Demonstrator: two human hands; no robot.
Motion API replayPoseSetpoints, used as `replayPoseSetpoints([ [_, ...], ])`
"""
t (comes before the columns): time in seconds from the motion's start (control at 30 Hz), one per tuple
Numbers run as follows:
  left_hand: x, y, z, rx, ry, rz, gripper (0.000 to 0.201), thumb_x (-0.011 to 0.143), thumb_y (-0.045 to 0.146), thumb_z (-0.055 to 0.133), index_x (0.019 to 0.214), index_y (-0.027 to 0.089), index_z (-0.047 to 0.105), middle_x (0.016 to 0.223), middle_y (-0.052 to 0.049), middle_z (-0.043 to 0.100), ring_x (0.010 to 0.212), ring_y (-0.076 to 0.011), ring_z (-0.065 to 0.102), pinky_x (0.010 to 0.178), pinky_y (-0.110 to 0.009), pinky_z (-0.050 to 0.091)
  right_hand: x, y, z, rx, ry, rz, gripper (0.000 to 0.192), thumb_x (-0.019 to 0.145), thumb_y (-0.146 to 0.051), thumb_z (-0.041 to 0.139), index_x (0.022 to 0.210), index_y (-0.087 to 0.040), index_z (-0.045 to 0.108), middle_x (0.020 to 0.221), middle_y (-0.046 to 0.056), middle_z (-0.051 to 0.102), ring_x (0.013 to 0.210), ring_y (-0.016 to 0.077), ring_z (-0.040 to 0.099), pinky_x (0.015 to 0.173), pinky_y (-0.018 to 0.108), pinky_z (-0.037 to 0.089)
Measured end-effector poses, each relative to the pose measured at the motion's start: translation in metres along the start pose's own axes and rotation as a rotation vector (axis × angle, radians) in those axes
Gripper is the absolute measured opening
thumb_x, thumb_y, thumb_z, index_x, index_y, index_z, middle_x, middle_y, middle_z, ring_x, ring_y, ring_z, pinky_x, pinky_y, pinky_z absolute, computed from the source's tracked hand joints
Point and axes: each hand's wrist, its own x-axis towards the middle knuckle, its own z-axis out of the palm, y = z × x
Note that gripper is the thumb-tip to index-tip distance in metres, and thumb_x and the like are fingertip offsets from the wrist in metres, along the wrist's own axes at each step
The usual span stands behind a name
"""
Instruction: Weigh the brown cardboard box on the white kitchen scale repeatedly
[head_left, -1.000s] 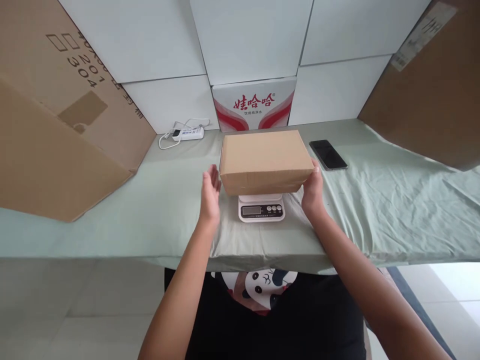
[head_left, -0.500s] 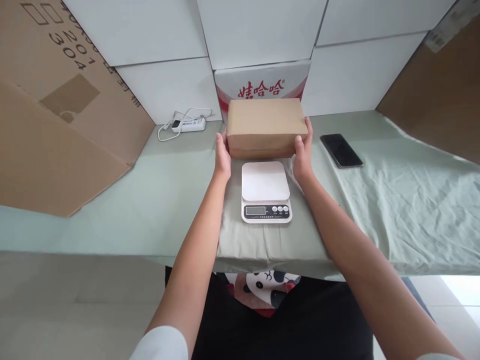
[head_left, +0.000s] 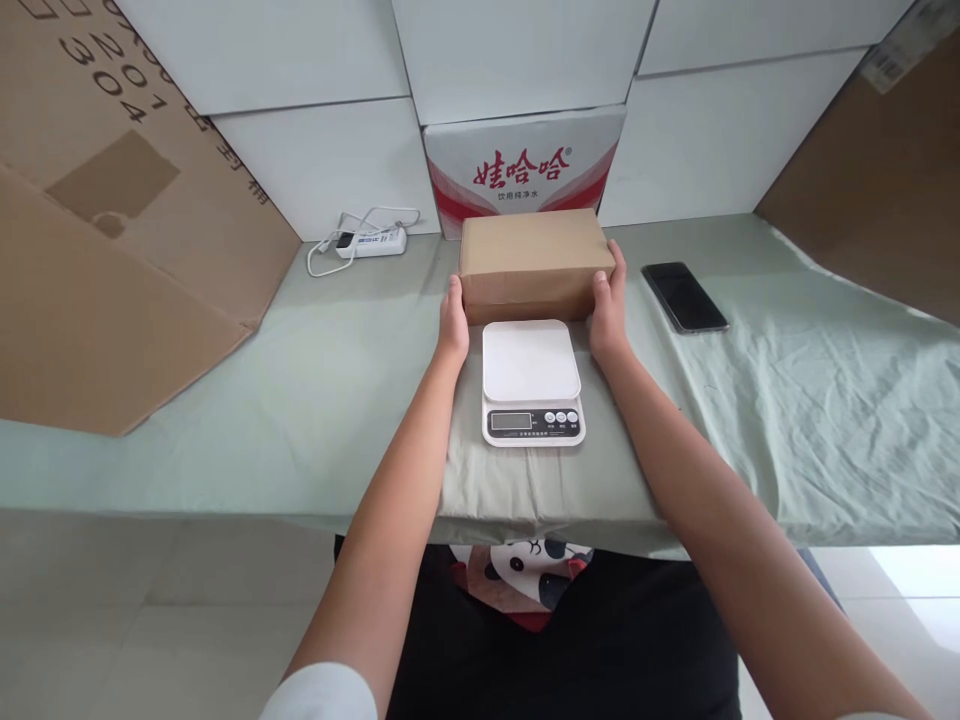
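Both hands clasp a brown cardboard box [head_left: 534, 262]: left hand [head_left: 453, 325] on its left end, right hand [head_left: 607, 312] on its right. It sits just beyond a white scale [head_left: 531, 381] on the table [head_left: 787, 400]. Pulled nearer, it could knock the scale.

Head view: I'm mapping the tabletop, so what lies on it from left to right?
Large flattened brown cardboard sheet → white power strip with cable → left hand → closed brown cardboard box → right hand → black smartphone lying flat → leaning brown cardboard panel.
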Motion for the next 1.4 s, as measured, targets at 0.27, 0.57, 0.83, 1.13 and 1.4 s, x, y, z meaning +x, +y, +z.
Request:
replayPoseSetpoints([
  [0.27, -0.006, 0.028, -0.018, 0.074, 0.129, -0.100, 0.090, 0.113, 0.081, 0.026, 0.182, 0.027, 0.047, 0.197, -0.005, 0.035, 0.186, -0.0229, 0.029, 0.151, -0.039, 0.029, -0.006, -0.012, -0.009, 0.064, 0.035, 0.174, 0.106, 0.098, -0.097, 0.041, 0.185, -0.039, 0.026, 0.166, 0.012, 0.068, 0.159, 0.0353, 0.061, 0.126, 0.057, 0.060],
  [0.57, 0.000, 0.007, -0.019, 0.063, 0.073, -0.089, 0.101, 0.104, 0.096, 0.037, 0.167, 0.022, 0.066, 0.190, -0.015, 0.049, 0.182, -0.0337, 0.041, 0.149, -0.049, 0.038, 0.005, 0.021, -0.009, 0.087, -0.018, 0.150, 0.119, 0.086, -0.107, 0.047, 0.182, -0.037, 0.036, 0.188, 0.009, 0.047, 0.168, 0.0400, 0.052, 0.135, 0.066, 0.053],
  [0.83, -0.005, 0.000, -0.016, 0.036, -0.015, 0.003, 0.095, 0.090, 0.105, 0.056, 0.133, 0.025, 0.083, 0.158, -0.015, 0.081, 0.172, -0.0391, 0.057, 0.142, -0.052, 0.051, 0.006, 0.021, -0.006, 0.094, -0.034, 0.102, 0.118, 0.079, -0.111, 0.054, 0.170, -0.037, 0.055, 0.189, 0.005, 0.050, 0.179, 0.0393, 0.040, 0.150, 0.066, 0.034],
  [1.13, -0.030, 0.029, -0.003, 0.094, 0.018, 0.175, 0.091, 0.089, 0.103, 0.062, 0.131, 0.025, 0.081, 0.150, -0.015, 0.083, 0.160, -0.0377, 0.067, 0.138, -0.049, 0.051, -0.005, -0.019, -0.006, 0.071, -0.011, -0.051, 0.114, 0.089, -0.104, 0.051, 0.175, -0.030, 0.050, 0.185, 0.014, 0.054, 0.180, 0.0383, 0.040, 0.155, 0.065, 0.022],
  [1.4, -0.101, 0.066, -0.005, 0.249, 0.041, 0.267, 0.084, 0.100, 0.095, 0.053, 0.136, 0.024, 0.080, 0.134, -0.016, 0.087, 0.142, -0.0365, 0.076, 0.122, -0.046, 0.058, -0.061, -0.049, -0.028, -0.039, 0.013, -0.157, 0.114, 0.093, -0.099, 0.053, 0.184, -0.032, 0.036, 0.187, 0.016, 0.047, 0.184, 0.0441, 0.029, 0.151, 0.075, 0.026],
])
